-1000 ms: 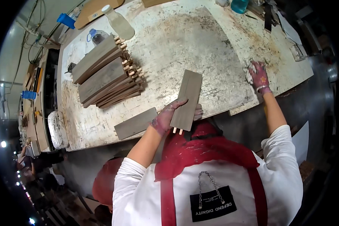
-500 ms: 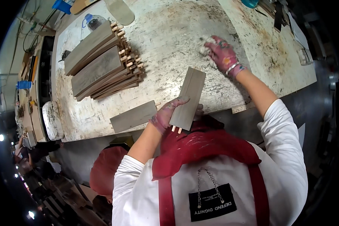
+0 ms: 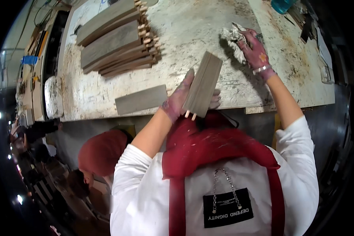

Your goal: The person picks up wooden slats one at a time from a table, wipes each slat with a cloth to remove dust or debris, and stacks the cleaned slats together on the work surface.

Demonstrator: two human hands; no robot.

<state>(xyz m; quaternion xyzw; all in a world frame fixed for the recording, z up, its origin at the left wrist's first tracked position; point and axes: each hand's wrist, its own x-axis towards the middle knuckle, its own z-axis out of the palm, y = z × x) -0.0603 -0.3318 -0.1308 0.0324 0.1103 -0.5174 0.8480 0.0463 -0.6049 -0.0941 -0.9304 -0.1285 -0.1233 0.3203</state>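
Note:
My left hand (image 3: 179,98), in a stained pinkish glove, grips a grey-brown wooden board (image 3: 203,84) near the table's front edge. Its thumb lies along the board's left side, and fingertips show past the right side. Two pale dowels stick out of the board's near end. A bunched whitish rag (image 3: 236,41) is in my right hand (image 3: 255,51), gloved in pink with a flower print, over the right part of the table. Left of my left hand, a single similar board (image 3: 141,99) lies flat, with a dowel at its right end.
A pile of doweled boards (image 3: 112,45) rests on the scuffed white worktable (image 3: 188,31) at the left. Wood scraps (image 3: 305,29) and a teal container (image 3: 281,5) are at the far right. Another person in a red cap (image 3: 102,153) is below the table's left side.
My right hand has drawn back toward me, the rag now bunched in its fingers. The held board has turned slightly in my left hand. My view has shifted, so the table appears higher.

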